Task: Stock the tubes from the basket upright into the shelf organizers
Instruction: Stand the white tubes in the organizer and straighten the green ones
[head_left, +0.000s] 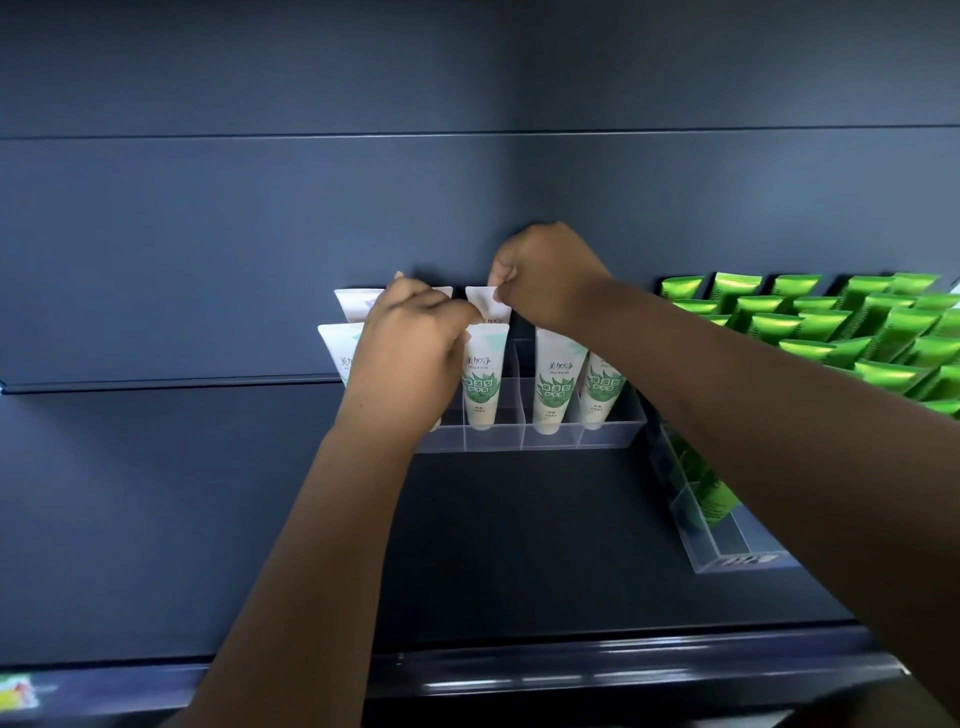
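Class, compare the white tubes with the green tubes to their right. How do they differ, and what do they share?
White tubes carry a leaf print; green tubes are glossy green. White tubes are few, with empty slots between them; green tubes fill packed rows. The left hand and right hand hold white tubes; green tubes are untouched. Both kinds stand crimped end up in clear organizers.

dark shelf (519, 545) | clear organizer (493, 440) at back, white tubes (556, 384) | second organizer (727, 556) at right, green tubes (883, 322)
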